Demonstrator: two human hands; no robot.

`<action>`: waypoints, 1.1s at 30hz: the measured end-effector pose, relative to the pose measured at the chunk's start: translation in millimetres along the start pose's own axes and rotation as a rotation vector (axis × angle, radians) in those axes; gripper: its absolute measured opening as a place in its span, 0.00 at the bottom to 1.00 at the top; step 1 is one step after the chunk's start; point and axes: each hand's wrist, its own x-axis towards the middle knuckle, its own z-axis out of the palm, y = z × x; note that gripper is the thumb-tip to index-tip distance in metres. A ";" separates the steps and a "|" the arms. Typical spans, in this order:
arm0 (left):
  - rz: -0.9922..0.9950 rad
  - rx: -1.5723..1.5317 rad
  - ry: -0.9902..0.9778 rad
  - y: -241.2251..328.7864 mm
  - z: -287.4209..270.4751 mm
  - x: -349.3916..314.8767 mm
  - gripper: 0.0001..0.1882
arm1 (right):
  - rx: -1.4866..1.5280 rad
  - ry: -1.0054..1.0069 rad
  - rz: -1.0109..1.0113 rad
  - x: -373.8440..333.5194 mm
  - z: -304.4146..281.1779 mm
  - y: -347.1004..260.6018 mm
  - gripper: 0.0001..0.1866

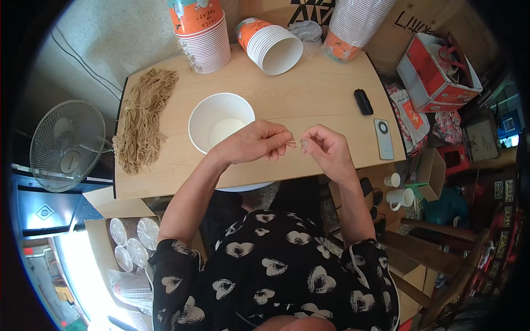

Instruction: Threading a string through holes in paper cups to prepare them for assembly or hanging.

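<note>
Over the near part of the table (pixel 309 99), the left hand (pixel 251 142) pinches a thin pale strand (pixel 292 144) beside a white paper bucket (pixel 221 105), and the right hand (pixel 329 153) has its fingers curled near that strand, their grip too small to make out. A bundle of tan strings (pixel 142 121) lies at the left, a dark case (pixel 363 102) and a phone (pixel 385 139) at the right. Along the far edge, a stack of orange-and-white buckets (pixel 270 48) lies tipped between two taller stacks (pixel 203 47).

The strand (pixel 292 143) is pale, tub (pixel 205 117) white, yarn (pixel 144 118) tan, shirt (pixel 251 271) heart-patterned black.
</note>
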 end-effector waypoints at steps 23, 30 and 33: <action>0.064 -0.140 0.076 -11.7 0.3 -19.0 0.09 | -0.029 0.078 -0.084 5.4 10.2 5.9 0.03; 0.372 0.161 0.389 -22.6 16.7 -21.0 0.06 | 0.137 0.096 0.034 7.1 19.9 -5.3 0.03; 0.356 0.306 0.496 -23.7 23.4 -23.3 0.07 | 0.288 0.090 0.124 8.9 23.1 -1.0 0.04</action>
